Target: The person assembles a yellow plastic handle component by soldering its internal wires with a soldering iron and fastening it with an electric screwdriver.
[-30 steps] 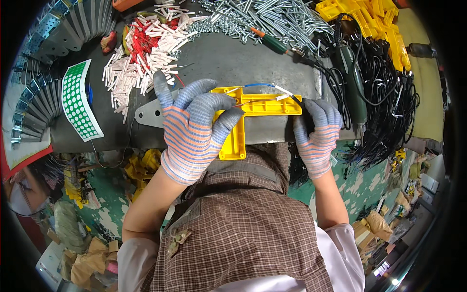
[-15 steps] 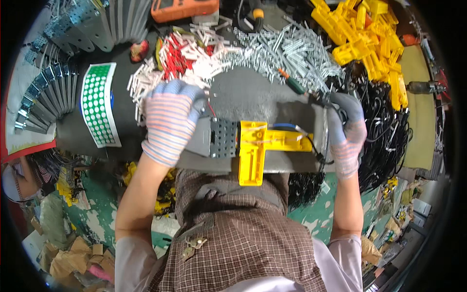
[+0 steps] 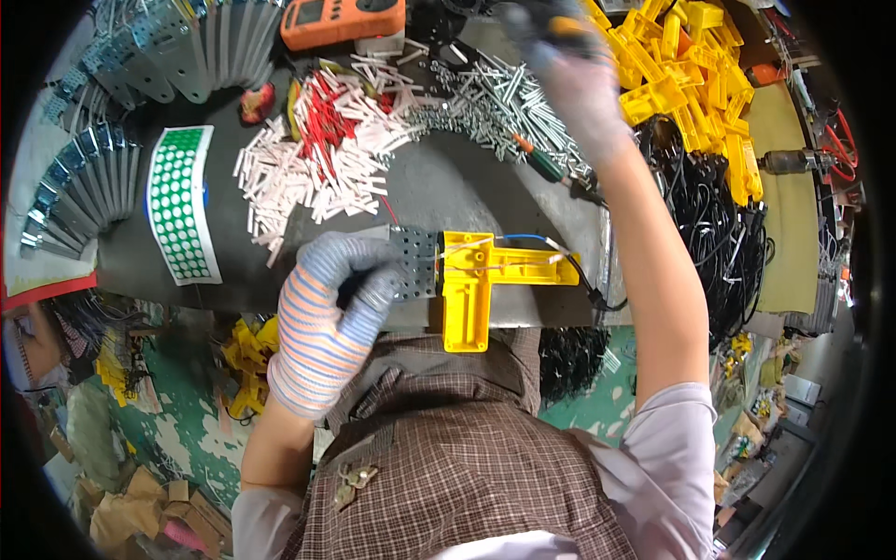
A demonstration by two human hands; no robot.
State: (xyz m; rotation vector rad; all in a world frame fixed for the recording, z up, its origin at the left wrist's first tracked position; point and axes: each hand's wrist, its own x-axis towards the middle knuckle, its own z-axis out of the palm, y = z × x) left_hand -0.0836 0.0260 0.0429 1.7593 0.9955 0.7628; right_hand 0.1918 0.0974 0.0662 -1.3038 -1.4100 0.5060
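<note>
A yellow T-shaped plastic housing (image 3: 466, 313) lies at the table's front edge, with thin wires and a black cable running along its right arm. Against its left side is a grey perforated metal plate (image 3: 417, 266). My left hand (image 3: 327, 313), in a striped glove, is closed at the plate's left end, fingers and thumb curled onto it. My right hand (image 3: 581, 89) is raised over the far side of the table, blurred by motion. In it shows a tool with a yellow-and-black handle (image 3: 569, 30); its working end cannot be made out.
White and red sleeve pieces (image 3: 322, 163) and a heap of screws (image 3: 509, 89) lie beyond the housing, with a green-handled screwdriver (image 3: 541, 161) beside them. Black cables (image 3: 728, 252) and yellow housings (image 3: 695, 79) pile up right. A green-dotted sticker sheet (image 3: 182, 205) lies left.
My right hand has gone from beside the black cable to the far side and taken up the yellow-and-black tool. My left hand has come nearer, from the sleeve pieces to the metal plate.
</note>
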